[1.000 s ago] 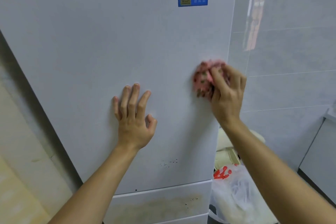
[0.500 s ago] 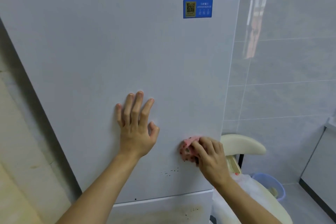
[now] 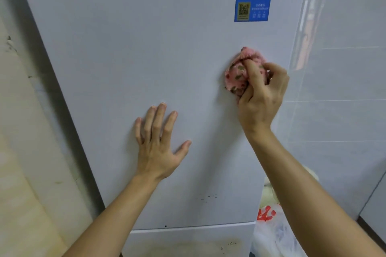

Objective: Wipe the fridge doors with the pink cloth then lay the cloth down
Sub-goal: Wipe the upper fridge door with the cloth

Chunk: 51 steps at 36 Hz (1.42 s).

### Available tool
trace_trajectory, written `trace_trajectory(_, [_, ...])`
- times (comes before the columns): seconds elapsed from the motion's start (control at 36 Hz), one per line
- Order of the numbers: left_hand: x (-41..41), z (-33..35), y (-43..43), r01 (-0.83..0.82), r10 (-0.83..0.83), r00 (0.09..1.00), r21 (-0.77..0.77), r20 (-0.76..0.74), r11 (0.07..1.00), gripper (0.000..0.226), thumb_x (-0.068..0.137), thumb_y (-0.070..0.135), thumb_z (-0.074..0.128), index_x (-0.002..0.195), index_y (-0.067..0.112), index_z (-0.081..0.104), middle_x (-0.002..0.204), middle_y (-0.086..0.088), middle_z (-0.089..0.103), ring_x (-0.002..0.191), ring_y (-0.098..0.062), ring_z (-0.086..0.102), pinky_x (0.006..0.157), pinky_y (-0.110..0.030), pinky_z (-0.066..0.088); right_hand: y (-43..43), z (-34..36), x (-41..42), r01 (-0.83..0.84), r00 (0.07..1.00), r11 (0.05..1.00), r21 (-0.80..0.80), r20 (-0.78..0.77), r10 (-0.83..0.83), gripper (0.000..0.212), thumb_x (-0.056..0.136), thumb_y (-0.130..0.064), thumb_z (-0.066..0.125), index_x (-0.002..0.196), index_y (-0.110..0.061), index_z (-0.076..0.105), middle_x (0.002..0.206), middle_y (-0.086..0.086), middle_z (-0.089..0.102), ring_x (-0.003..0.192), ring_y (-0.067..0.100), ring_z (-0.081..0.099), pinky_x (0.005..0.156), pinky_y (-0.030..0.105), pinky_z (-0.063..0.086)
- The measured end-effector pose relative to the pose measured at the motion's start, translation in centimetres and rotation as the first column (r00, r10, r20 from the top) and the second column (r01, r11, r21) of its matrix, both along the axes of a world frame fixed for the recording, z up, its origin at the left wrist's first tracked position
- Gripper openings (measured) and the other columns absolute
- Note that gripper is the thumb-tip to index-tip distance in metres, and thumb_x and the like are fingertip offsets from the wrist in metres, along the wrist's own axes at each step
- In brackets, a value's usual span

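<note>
The upper fridge door fills most of my view, pale and plain, with a tiled wall to its right. Below it I see the top strip of the lower door, which carries a yellowish stain and a few dark spots. A clear plastic bag with red print sits low beside the fridge.

I have the left hand flat on the upper door, fingers straight and spread, holding nothing; I take it to be bracing. The right hand has its fingers curled round the bunched pink cloth and presses it against the upper door near its right edge, below the blue label.

My reading is that the job is mid-wipe on the upper door. A cluster of small dark specks near that door's bottom edge has not been cleared, and the lower door looks untouched, judging by its stain. So what is left: the bottom of this door, the lower door, then laying the cloth down. I can see no desk or other spot for that from here.
</note>
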State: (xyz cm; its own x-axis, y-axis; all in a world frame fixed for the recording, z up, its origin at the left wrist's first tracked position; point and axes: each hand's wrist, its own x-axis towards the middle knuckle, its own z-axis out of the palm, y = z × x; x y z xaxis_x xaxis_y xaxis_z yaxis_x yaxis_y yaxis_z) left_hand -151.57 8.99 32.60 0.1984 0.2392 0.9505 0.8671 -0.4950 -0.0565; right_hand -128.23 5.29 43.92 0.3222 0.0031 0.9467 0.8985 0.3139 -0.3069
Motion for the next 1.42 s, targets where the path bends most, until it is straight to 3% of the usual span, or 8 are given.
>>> trace_trajectory(0.14, [-0.5, -0.2, 0.1, 0.003, -0.003, 1.0, -0.007, -0.014, 1.0, 0.082, 0.091, 0.055, 0.068, 0.156, 0.018, 0.037, 0.168, -0.012, 0.025, 0.157, -0.034, 0.022, 0.125, -0.062, 0.019, 0.6, -10.7, -2.4, -0.088, 0.947, 0.991, -0.1, 0.301, 0.114, 0.055, 0.094, 0.001, 0.071, 0.134, -0.034, 0.061, 0.115, 0.005, 0.048, 0.097, 0.031, 0.053, 0.078, 0.041, 0.053])
trace_trajectory(0.36, [-3.2, -1.0, -0.2, -0.051, 0.051, 0.998, -0.014, -0.034, 0.999, 0.072, 0.095, 0.046, 0.067, 0.156, 0.02, 0.041, 0.169, -0.012, 0.027, 0.158, -0.034, 0.022, 0.124, -0.062, 0.02, -0.5, -19.5, -2.0, -0.007, 0.715, 0.945, -0.326, 0.659, 0.233, 0.059, 0.076, 0.011, 0.064, 0.124, -0.023, 0.066, 0.118, 0.005, 0.053, 0.104, 0.029, 0.054, 0.078, 0.043, 0.048])
trace_trajectory(0.56, [-6.2, -0.2, -0.2, -0.071, 0.072, 0.997, -0.043, 0.009, 0.997, 0.065, 0.096, 0.037, 0.059, 0.155, 0.019, 0.04, 0.168, -0.014, 0.026, 0.158, -0.036, 0.021, 0.127, -0.057, 0.017, 0.4, -5.3, -1.3, -0.055, 0.942, 0.996, -0.072, 0.326, 0.076, 0.032, 0.096, 0.002, 0.065, 0.122, -0.013, 0.076, 0.127, 0.01, 0.048, 0.107, 0.034, 0.051, 0.091, 0.042, 0.048])
trace_trajectory(0.72, [-8.2, 1.1, 0.1, -0.072, 0.073, 0.997, -0.056, 0.029, 0.996, 0.064, 0.096, 0.036, 0.058, 0.155, 0.017, 0.039, 0.168, -0.016, 0.026, 0.158, -0.035, 0.021, 0.127, -0.053, 0.016, 1.3, 3.0, -5.3, -0.068, 0.997, 0.998, 0.0, 0.04, 0.068, 0.037, 0.101, -0.009, 0.049, 0.132, -0.009, 0.069, 0.118, 0.022, 0.056, 0.106, 0.036, 0.054, 0.084, 0.029, 0.042])
trace_trajectory(0.92, [-8.3, 1.5, 0.2, -0.046, 0.047, 0.998, -0.026, 0.052, 0.999, 0.066, 0.093, 0.031, 0.061, 0.154, 0.014, 0.04, 0.166, -0.016, 0.03, 0.155, -0.035, 0.026, 0.126, -0.054, 0.021, 2.1, -5.0, -11.0, -0.103, 0.904, 0.993, -0.063, 0.41, 0.119, 0.033, 0.096, -0.007, 0.071, 0.128, -0.012, 0.069, 0.112, 0.008, 0.051, 0.087, 0.034, 0.06, 0.061, 0.041, 0.049])
trace_trajectory(1.14, [-10.4, 1.9, 0.4, -0.061, 0.062, 0.997, -0.035, 0.041, 0.998, 0.068, 0.092, 0.03, 0.065, 0.153, 0.011, 0.043, 0.167, -0.017, 0.03, 0.157, -0.036, 0.023, 0.125, -0.057, 0.023, 1.2, -10.8, -10.8, -0.136, 0.664, 0.951, -0.276, 0.688, 0.294, 0.027, 0.099, 0.002, 0.06, 0.116, -0.01, 0.077, 0.107, 0.008, 0.06, 0.085, 0.028, 0.057, 0.069, 0.039, 0.051])
trace_trajectory(1.28, [-11.3, 2.3, 0.6, -0.049, 0.05, 0.998, -0.026, 0.049, 0.998, 0.068, 0.09, 0.026, 0.068, 0.152, 0.01, 0.045, 0.166, -0.016, 0.031, 0.156, -0.036, 0.025, 0.124, -0.059, 0.025, 1.5, -2.8, -10.2, -0.121, 0.811, 0.989, -0.083, 0.566, 0.146, 0.026, 0.096, -0.004, 0.072, 0.122, -0.007, 0.076, 0.113, 0.012, 0.06, 0.093, 0.034, 0.057, 0.074, 0.043, 0.054])
trace_trajectory(1.42, [-12.4, 2.9, 0.6, -0.048, 0.049, 0.997, -0.035, 0.054, 0.998, 0.066, 0.091, 0.026, 0.067, 0.152, 0.011, 0.047, 0.165, -0.018, 0.033, 0.156, -0.037, 0.025, 0.126, -0.054, 0.02, 2.3, 7.8, -12.5, -0.09, 0.98, 0.993, 0.077, 0.185, 0.075, 0.029, 0.103, -0.015, 0.057, 0.126, -0.009, 0.073, 0.11, 0.019, 0.061, 0.099, 0.037, 0.059, 0.078, 0.035, 0.044])
